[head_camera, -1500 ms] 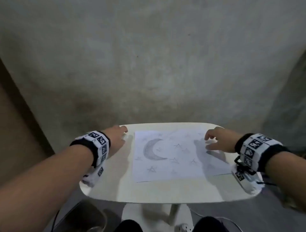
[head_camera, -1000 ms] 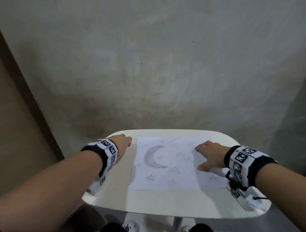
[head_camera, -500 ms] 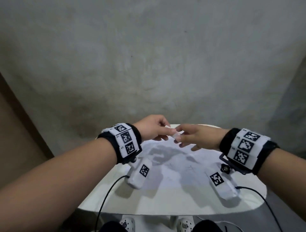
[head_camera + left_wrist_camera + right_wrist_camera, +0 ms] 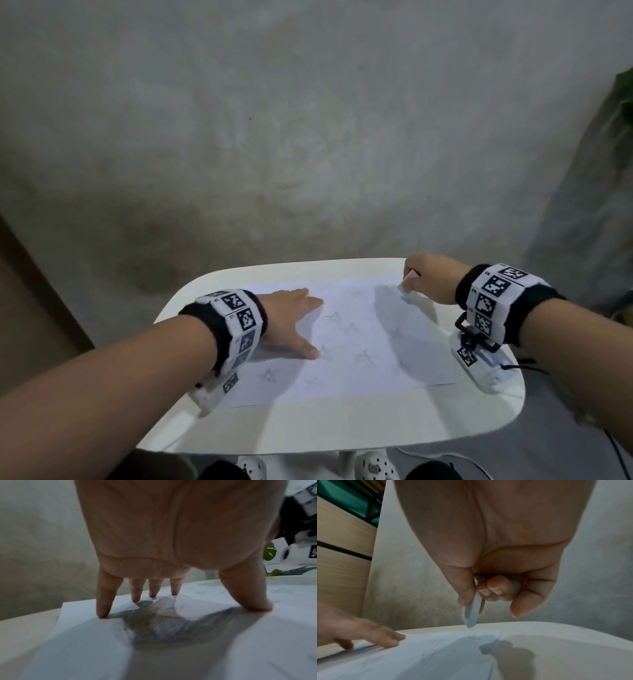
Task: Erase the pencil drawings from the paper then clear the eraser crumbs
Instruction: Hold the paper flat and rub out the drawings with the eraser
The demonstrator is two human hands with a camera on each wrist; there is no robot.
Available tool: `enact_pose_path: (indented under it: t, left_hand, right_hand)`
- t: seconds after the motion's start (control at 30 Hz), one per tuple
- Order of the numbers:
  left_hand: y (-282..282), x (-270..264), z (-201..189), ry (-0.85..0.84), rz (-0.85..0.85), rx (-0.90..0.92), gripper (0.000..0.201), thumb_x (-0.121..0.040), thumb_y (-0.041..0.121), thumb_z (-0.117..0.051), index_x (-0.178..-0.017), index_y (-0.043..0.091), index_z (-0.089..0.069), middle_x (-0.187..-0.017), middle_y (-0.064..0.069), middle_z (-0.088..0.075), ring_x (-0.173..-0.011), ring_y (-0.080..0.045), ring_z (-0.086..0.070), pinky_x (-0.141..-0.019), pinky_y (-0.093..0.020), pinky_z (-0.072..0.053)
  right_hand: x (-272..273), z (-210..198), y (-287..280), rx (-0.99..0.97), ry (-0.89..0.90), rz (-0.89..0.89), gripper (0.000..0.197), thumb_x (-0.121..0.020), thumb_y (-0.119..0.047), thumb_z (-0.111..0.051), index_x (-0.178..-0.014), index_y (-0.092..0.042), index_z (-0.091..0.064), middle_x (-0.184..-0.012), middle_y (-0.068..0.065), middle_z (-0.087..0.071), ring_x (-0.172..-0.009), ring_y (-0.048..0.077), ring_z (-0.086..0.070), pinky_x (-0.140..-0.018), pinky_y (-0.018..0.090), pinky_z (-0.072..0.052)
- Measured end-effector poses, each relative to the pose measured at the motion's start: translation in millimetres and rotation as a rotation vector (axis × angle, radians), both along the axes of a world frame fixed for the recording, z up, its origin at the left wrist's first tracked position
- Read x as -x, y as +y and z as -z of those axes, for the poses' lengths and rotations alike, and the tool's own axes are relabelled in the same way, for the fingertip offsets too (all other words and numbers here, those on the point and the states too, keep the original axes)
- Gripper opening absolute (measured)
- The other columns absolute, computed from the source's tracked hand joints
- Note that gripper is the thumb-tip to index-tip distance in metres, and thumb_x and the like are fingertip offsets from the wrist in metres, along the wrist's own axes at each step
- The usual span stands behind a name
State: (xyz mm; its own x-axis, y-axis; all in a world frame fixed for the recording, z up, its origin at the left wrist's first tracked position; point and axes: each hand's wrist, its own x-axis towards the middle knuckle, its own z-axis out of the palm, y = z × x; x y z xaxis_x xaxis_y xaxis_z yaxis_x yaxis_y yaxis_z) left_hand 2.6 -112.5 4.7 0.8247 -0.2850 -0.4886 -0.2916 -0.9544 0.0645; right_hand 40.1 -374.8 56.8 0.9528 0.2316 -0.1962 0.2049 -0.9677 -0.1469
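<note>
A white sheet of paper (image 4: 370, 349) with faint pencil stars lies on the small white table (image 4: 308, 431). My left hand (image 4: 294, 322) lies flat on the paper's left part, fingers spread, and covers the shaded moon (image 4: 154, 630), whose grey patch shows under the palm in the left wrist view. My right hand (image 4: 428, 281) is at the paper's far right corner and pinches a white eraser (image 4: 471, 612) between thumb and fingers. The eraser's tip points down just above the paper's corner (image 4: 494, 632).
The table's rounded far edge (image 4: 308, 265) runs close behind the paper, with a grey wall beyond. A green plant (image 4: 623, 102) stands at the far right. Cables (image 4: 513, 366) trail off the table's right side. My shoes (image 4: 370, 462) show under the front edge.
The hands met above the paper and the eraser passed to my right hand. Since then the left hand has dropped flat onto the paper and the right has moved to the far right corner.
</note>
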Motion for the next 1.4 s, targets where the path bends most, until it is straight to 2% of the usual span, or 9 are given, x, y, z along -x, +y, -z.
enact_pose_path:
  t: [0.27,0.43,0.53,0.67,0.83,1.0,1.13,1.27,1.4]
  left_hand:
    - [-9,-6,-18,-0.016,0.045,-0.09,0.106,-0.07,0.075,-0.067,-0.152,0.027,-0.02,-0.151,0.002,-0.029,-0.136,-0.024,-0.039,-0.108,-0.047,-0.037]
    - [-65,-29,-27,-0.021,0.105,0.018,0.123,-0.065,0.077,-0.07,-0.156,0.024,-0.007,-0.165,-0.002,-0.001,-0.15,-0.024,-0.014,-0.118,-0.049,-0.022]
    - [-83,-31,-21,-0.018,0.134,-0.014,0.121,-0.064,0.075,-0.073,-0.155,0.028,-0.008,-0.164,0.0,-0.003,-0.149,-0.025,-0.016,-0.115,-0.053,-0.025]
    - [-84,-28,-13,-0.015,0.136,-0.062,0.133,-0.066,0.072,-0.072,-0.155,0.026,0.014,-0.163,0.007,0.018,-0.152,-0.02,0.009,-0.118,-0.054,-0.012]
    - [-84,-28,-15,0.021,0.128,-0.06,0.136,-0.067,0.072,-0.073,-0.155,0.021,0.018,-0.162,0.008,0.022,-0.151,-0.02,0.013,-0.12,-0.053,-0.012]
    - [-86,-28,-18,0.034,0.132,-0.033,0.136,-0.066,0.071,-0.075,-0.155,0.025,0.017,-0.164,0.01,0.017,-0.151,-0.023,0.012,-0.118,-0.055,-0.013]
    - [-87,-27,-16,0.041,0.13,-0.067,0.137,-0.066,0.074,-0.072,-0.154,0.023,0.021,-0.161,0.009,0.024,-0.15,-0.021,0.016,-0.119,-0.053,-0.011]
    - [-88,-26,-19,0.044,0.13,-0.052,0.137,-0.067,0.071,-0.074,-0.154,0.023,0.021,-0.163,0.009,0.021,-0.15,-0.022,0.015,-0.118,-0.053,-0.012]
    - [-88,-25,-19,0.039,0.143,-0.071,0.136,-0.068,0.073,-0.071,-0.154,0.021,0.021,-0.162,0.007,0.023,-0.151,-0.024,0.015,-0.119,-0.054,-0.011]
  right_hand:
    - [-28,20,29,0.233,0.032,-0.045,0.024,-0.088,-0.016,-0.05,-0.068,-0.022,-0.038,-0.077,-0.003,-0.05,-0.077,0.023,-0.05,-0.069,0.024,-0.04]
    - [-33,22,31,0.231,0.042,-0.06,0.025,-0.09,-0.017,-0.053,-0.07,-0.021,-0.039,-0.08,0.0,-0.058,-0.079,0.023,-0.053,-0.073,0.029,-0.045]
    - [-36,18,29,0.23,0.096,-0.077,0.008,-0.089,-0.014,-0.052,-0.082,-0.015,-0.047,-0.082,0.003,-0.06,-0.079,0.022,-0.056,-0.074,0.031,-0.047]
    - [-37,9,33,0.246,0.108,-0.143,0.007,-0.087,-0.011,-0.053,-0.081,-0.013,-0.049,-0.071,0.001,-0.055,-0.071,0.022,-0.054,-0.056,0.023,-0.038]
    - [-41,14,42,0.283,0.118,-0.172,0.028,-0.084,-0.014,-0.054,-0.056,-0.013,-0.05,-0.069,0.006,-0.065,-0.059,0.023,-0.054,-0.067,0.027,-0.05]
    - [-42,21,50,0.396,0.02,-0.249,0.023,-0.091,-0.019,-0.053,-0.07,-0.013,-0.05,-0.068,-0.001,-0.053,-0.063,0.022,-0.049,-0.052,0.024,-0.038]
    - [-51,18,45,0.498,0.023,-0.243,0.025,-0.091,-0.021,-0.055,-0.069,-0.016,-0.045,-0.08,0.003,-0.059,-0.074,0.023,-0.05,-0.062,0.025,-0.04]
    - [-49,20,51,0.529,0.055,-0.288,0.03,-0.091,-0.017,-0.056,-0.065,-0.015,-0.042,-0.074,0.002,-0.055,-0.066,0.021,-0.049,-0.042,0.02,-0.028]
    - [-53,23,52,0.531,0.068,-0.22,0.018,-0.088,-0.017,-0.059,-0.074,-0.011,-0.049,-0.08,0.002,-0.062,-0.073,0.023,-0.056,-0.051,0.02,-0.043]
